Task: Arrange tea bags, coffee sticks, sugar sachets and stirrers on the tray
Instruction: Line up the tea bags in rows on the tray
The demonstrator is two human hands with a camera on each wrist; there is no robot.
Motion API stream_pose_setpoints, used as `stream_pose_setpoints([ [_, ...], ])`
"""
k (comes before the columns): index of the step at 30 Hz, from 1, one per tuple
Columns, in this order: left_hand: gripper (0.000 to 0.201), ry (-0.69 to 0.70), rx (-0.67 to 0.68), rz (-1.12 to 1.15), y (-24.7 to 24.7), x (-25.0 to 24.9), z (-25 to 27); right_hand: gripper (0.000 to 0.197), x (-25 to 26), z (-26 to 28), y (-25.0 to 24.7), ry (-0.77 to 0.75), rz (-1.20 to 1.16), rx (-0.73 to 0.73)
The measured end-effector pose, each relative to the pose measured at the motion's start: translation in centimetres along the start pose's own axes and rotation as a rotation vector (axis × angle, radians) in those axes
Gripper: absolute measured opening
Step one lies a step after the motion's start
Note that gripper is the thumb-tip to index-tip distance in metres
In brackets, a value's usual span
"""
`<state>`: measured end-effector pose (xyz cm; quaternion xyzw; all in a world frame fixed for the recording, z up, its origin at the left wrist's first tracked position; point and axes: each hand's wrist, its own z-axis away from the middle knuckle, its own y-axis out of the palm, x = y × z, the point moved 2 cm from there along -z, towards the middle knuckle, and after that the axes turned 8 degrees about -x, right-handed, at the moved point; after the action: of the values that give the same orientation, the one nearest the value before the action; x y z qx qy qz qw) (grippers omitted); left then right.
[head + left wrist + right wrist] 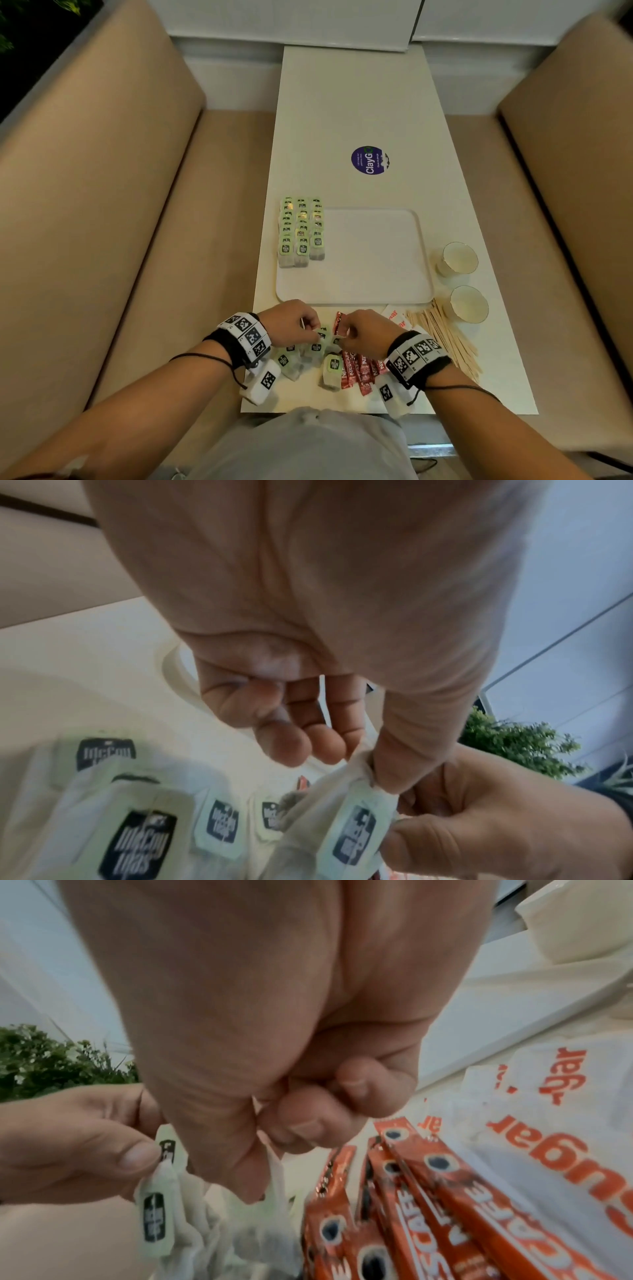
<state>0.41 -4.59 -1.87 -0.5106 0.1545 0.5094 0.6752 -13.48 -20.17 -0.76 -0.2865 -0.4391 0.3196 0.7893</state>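
Observation:
A white tray (376, 284) lies mid-table, with tea bags (301, 229) laid in three columns along its left side. In front of the tray my left hand (312, 329) and right hand (343, 335) meet over a held tea bag (325, 335). In the left wrist view my left thumb pinches the top of that tea bag (356, 829), and the right hand (479, 821) presses a thumb on it. In the right wrist view the left hand (85, 1150) pinches a tea bag tag (154, 1215). Loose tea bags (291, 359) lie under the hands.
Red coffee sticks (359, 375) lie beside the loose tea bags, sugar sachets (394, 317) and wooden stirrers (445, 337) to their right. Two paper cups (457, 258) (469, 303) stand right of the tray. A purple sticker (369, 160) sits farther back. Benches flank the table.

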Motion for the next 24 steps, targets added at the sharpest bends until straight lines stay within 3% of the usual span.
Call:
stream_pose_setpoints([
  [10, 0.011, -0.058, -0.123, 0.193, -1.8, 0.3, -0.5, 0.004, 1.0, 0.7, -3.8, 0.022, -0.246, -0.156],
  [17, 0.013, -0.197, -0.097, 0.696, -2.3, -0.5, -1.2, 0.006, 2.7, -0.5, -4.6, -0.067, -0.301, -0.195],
  [19, 0.004, -0.215, -0.056, 0.813, -2.3, -1.3, -1.3, 0.005, 3.0, -1.3, -4.8, -0.061, -0.328, -0.238],
  [21, 0.007, -0.19, -0.042, 0.812, -2.3, -1.8, -1.4, 0.005, 2.9, -2.1, -4.6, -0.045, -0.338, -0.266],
  [24, 0.017, -0.149, -0.107, 0.592, -2.2, -1.5, -1.7, 0.007, 2.6, -3.1, -3.9, -0.018, -0.328, -0.277],
])
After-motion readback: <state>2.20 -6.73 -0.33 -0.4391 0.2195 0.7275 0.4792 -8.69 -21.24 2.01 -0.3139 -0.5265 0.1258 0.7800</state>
